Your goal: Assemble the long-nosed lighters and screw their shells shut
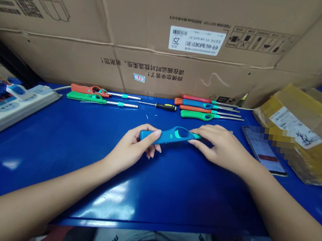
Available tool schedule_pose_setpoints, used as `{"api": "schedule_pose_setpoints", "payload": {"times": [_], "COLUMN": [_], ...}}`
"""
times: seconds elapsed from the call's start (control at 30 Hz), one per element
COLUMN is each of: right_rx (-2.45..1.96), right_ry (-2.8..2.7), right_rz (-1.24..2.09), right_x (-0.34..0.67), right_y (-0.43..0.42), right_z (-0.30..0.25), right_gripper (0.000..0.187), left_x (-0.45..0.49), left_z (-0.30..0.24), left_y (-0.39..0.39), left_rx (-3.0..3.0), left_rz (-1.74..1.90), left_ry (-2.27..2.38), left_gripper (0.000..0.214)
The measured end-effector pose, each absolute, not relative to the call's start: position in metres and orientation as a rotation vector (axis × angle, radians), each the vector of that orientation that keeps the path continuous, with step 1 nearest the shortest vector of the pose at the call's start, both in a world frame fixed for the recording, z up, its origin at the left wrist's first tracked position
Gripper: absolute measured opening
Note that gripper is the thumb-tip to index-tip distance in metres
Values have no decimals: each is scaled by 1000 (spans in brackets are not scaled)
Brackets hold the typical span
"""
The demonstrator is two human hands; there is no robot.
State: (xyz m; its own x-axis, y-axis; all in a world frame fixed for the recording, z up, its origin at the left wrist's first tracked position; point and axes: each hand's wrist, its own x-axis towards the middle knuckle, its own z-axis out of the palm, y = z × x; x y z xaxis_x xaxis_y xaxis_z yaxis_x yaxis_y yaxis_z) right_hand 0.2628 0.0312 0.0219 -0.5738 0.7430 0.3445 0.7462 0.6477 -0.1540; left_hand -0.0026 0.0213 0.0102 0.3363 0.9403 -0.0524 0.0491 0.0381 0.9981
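Observation:
A blue long-necked gas lighter (165, 135) with a green trigger lies across both my hands above the blue table. My left hand (136, 143) is closed round its handle end, thumb on top. At the other end, my right hand (217, 143) grips the green collar, and its fingers hide the metal neck. Behind them lies a screwdriver (165, 107) with a black and yellow handle. A red lighter (87, 89) and a green lighter (86, 97) lie at the back left. Several more lighters, among them a green one (197, 115), are grouped at the back right.
A white power strip (39, 97) with plugs runs along the left. On the right are a phone (263, 150) and a taped carton (288, 112). A large cardboard box (150, 13) walls off the back. The table's front edge (142, 227) is close to my body.

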Motion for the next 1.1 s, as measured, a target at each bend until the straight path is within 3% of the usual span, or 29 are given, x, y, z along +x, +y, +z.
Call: {"api": "schedule_pose_setpoints", "payload": {"times": [0.4, 0.67, 0.97, 1.1], "right_rx": [-830, -692, -735, -804], "right_ry": [-2525, -2549, -2488, -2479], "right_rz": [-44, -118, 234, 78], "right_x": [265, 263, 260, 262], "right_y": [32, 30, 27, 23], "right_z": [20, 20, 22, 29], "right_gripper": [14, 16, 13, 18], "left_x": [-7, -4, -7, -9], "left_z": [9, 15, 20, 19], "left_y": [25, 18, 16, 18], "left_rx": [1167, 1341, 1434, 1368], "left_rz": [854, 937, 1026, 1115], "left_ry": [964, 995, 1031, 964], "left_gripper": [41, 32, 29, 26]}}
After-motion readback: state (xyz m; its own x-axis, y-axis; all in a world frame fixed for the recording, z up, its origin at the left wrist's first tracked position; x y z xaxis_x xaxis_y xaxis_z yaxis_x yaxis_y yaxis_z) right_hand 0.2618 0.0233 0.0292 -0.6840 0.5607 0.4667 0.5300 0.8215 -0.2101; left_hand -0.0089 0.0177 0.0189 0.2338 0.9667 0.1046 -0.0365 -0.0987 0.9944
